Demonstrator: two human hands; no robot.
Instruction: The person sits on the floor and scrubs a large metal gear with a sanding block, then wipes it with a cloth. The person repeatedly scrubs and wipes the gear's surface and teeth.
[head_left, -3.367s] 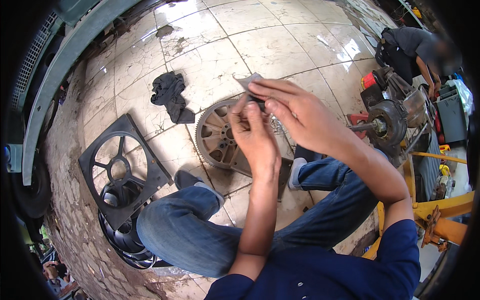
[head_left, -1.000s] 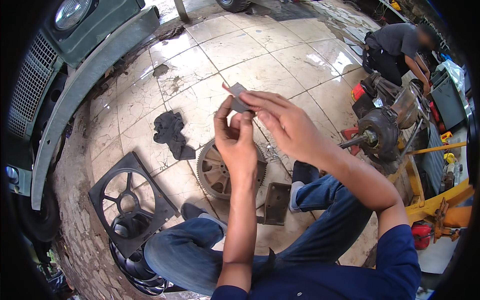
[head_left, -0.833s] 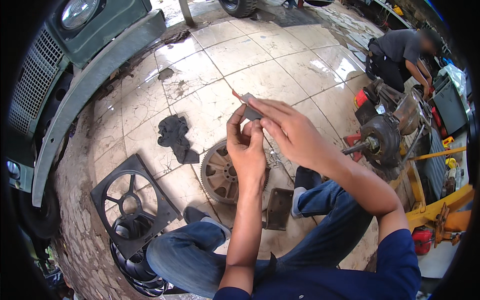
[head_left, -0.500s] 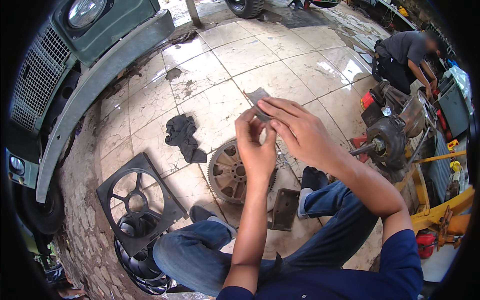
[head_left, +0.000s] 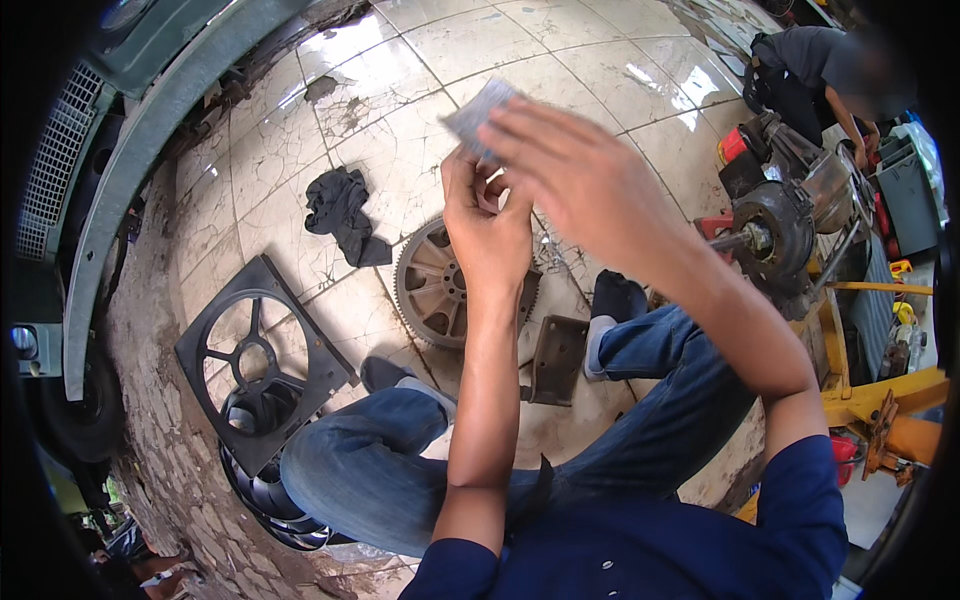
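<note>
A bent grey sheet that looks like sandpaper [head_left: 482, 112] is held under the fingers of my right hand [head_left: 572, 172], which is smeared by motion. Just below the sheet, my left hand [head_left: 490, 225] is curled with thumb and fingertips close together. Whatever it pinches is hidden behind the fingers. Both hands are raised above a brown toothed flywheel [head_left: 424, 290] lying on the tiles. Nearest to it on the floor are a brown metal bracket [head_left: 560, 360] and a crumpled black cloth [head_left: 340, 212].
At left lie a black fan shroud [head_left: 315, 365] and a fan [head_left: 270, 500], below a vehicle's bumper [head_left: 130, 190]. On the right are a greasy axle assembly [head_left: 775, 235], a yellow metal frame [head_left: 860, 400] and a crouching person [head_left: 795, 75]. My feet rest on cracked tiles.
My right hand has swept up and left with the grey sheet, which now shows flatter. The left hand stays close below it. The whole view has shifted, with floor things appearing higher.
</note>
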